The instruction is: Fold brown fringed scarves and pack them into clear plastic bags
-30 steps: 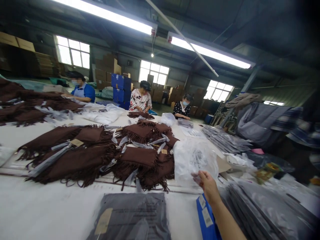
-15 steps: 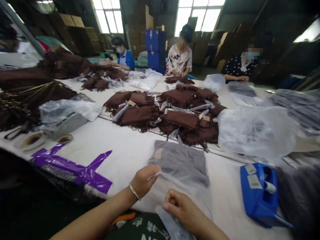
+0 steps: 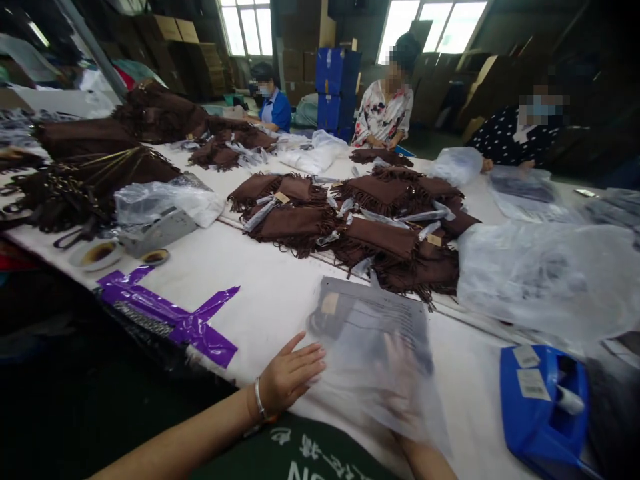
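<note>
My left hand point(image 3: 293, 375), a bracelet on its wrist, lies with fingers stretched out at the left edge of a clear plastic bag point(image 3: 350, 380). My right hand point(image 3: 400, 373) shows hazily through the plastic and seems to be inside the bag; its fingers look extended and are slightly blurred. In the far part of the bag lies a flat, folded grey fabric piece point(image 3: 373, 300) with a small tan tag point(image 3: 329, 304) at its left. Neither hand grips anything that I can see.
Brown fringed fabric pieces point(image 3: 295, 223) with tan tags lie across the table. A blue tape dispenser point(image 3: 543, 400) stands at right, beside a large clear bag point(image 3: 545, 280). Purple tape point(image 3: 170, 317) covers the left table edge. Several people work across the table.
My right hand has gone from closed fingers near the bag's front end to stretched fingers under the plastic. My left hand has opened out flat. The view has shifted left.
</note>
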Available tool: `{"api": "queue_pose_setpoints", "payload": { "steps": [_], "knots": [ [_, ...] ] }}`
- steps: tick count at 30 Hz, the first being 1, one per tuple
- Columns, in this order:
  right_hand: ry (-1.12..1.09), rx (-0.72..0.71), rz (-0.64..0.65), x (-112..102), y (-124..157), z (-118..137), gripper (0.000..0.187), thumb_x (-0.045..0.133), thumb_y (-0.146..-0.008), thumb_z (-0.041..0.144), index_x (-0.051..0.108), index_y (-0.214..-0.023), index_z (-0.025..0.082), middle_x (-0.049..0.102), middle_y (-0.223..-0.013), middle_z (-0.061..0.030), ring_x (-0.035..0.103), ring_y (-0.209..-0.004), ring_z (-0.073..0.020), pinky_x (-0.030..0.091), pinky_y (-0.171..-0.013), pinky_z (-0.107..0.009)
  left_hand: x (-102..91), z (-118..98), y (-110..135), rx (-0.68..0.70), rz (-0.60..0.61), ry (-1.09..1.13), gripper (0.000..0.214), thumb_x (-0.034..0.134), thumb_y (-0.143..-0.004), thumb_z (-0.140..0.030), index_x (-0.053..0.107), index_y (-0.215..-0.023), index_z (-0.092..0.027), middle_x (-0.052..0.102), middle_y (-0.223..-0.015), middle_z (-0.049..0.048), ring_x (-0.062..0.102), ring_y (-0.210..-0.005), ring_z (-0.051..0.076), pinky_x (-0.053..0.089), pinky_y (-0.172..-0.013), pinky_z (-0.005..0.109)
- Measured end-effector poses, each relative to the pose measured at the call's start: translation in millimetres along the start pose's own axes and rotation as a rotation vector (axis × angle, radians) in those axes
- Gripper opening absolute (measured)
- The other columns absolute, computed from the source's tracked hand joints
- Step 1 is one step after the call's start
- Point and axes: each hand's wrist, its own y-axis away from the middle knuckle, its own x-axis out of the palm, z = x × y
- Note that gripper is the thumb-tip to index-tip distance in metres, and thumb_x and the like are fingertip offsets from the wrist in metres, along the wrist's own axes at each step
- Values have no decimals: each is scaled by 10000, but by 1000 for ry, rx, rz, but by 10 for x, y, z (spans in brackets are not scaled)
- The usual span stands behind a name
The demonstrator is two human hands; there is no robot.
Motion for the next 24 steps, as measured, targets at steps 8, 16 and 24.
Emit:
{"api": "queue_pose_setpoints", "payload": {
  "steps": [8,16,24],
  "knots": [
    [197,-50,246,173,-265,278,530,424,-885,377,372,-1395,242,315,-1461,-56,239,-1358,-360,224,-1042,-620,49,123,89,73,201,-92,483,420,-829,-46,449,-1303,-134,533,-1303,124,340,-1340,224,154,-1149,541],
    [-7,-181,417,-368,1048,-122,520,439,-880,297,363,-1394,294,425,-1388,-50,419,-1273,-297,415,-1006,-526,84,423,301,-11,638,11,812,417,-674,-22,238,-1449,-187,208,-1512,82,197,-1400,217,142,-1163,455],
    [-432,207,772,-996,1062,273,446,536,-825,420,499,-1270,431,550,-1280,21,527,-1176,-253,443,-996,-440,197,464,257,23,804,125,928,523,-568,-80,264,-1443,-243,126,-1530,76,191,-1396,285,158,-1148,465]
  ]
}}
